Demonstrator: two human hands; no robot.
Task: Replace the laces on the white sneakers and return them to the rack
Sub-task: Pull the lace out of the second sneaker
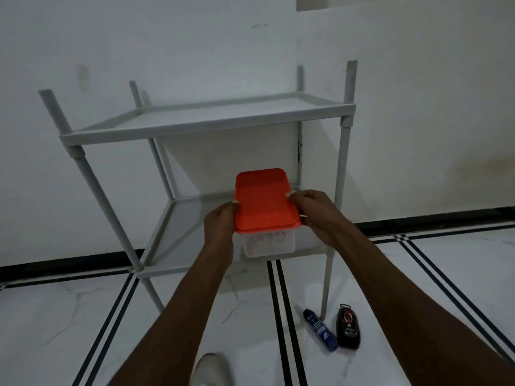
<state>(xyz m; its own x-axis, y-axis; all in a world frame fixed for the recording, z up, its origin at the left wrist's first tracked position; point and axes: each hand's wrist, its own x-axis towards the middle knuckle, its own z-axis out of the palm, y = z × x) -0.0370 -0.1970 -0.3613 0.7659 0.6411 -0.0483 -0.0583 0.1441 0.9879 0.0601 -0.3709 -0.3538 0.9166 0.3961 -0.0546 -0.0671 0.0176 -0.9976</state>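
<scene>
A clear plastic box with an orange lid [264, 201] is held between both hands over the lower shelf of the grey rack [206, 126]. My left hand [220, 227] grips its left side with the thumb on the lid edge. My right hand [315, 210] grips its right side the same way. Pale coiled things, perhaps laces, show faintly through the box wall [267, 243]. Part of a white sneaker [211, 369] lies on the floor at the bottom edge, between my forearms.
The rack stands against a white wall; its top shelf holds nothing visible. On the tiled floor by the rack's front right leg lie a blue tube [320, 330] and a black oval item [347, 327]. Black stripes cross the white floor.
</scene>
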